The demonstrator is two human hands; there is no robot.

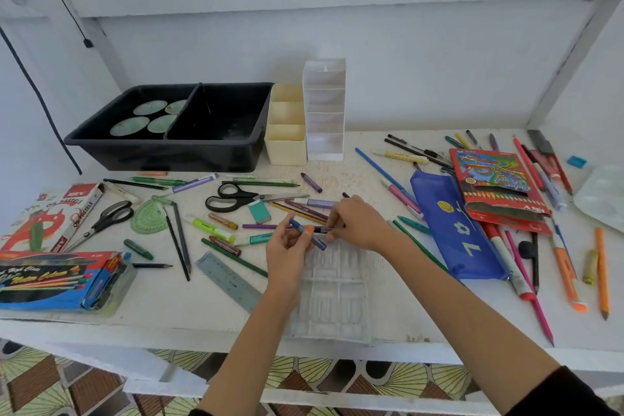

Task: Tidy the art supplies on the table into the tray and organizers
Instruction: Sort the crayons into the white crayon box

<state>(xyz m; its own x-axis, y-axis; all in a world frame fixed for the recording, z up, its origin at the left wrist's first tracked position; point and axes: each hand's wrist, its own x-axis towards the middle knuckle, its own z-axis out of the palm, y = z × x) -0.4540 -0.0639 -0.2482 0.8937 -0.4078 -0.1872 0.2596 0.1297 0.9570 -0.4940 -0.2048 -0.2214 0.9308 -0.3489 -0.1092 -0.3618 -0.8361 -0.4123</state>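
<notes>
My left hand [287, 248] grips a blue crayon [317, 240] and an orange one, held just above the table's middle. My right hand [358, 221] pinches a dark pen [321, 230] lying beside them, fingers closed on it. Under both hands lies a clear plastic insert tray [332, 304]. At the back stand the black two-part tray [175, 135], a cream organizer [287, 127] and a white tiered organizer [325, 111]. Pencils, crayons and markers lie scattered all over the white table [189, 311].
Black scissors [233, 199] and a second pair [108, 218] lie left of centre, with a ruler [228, 280], a green protractor [148, 218] and boxes of pastels and water colours at the left. A blue pencil case [456, 230] and red pencil box [496, 186] lie right.
</notes>
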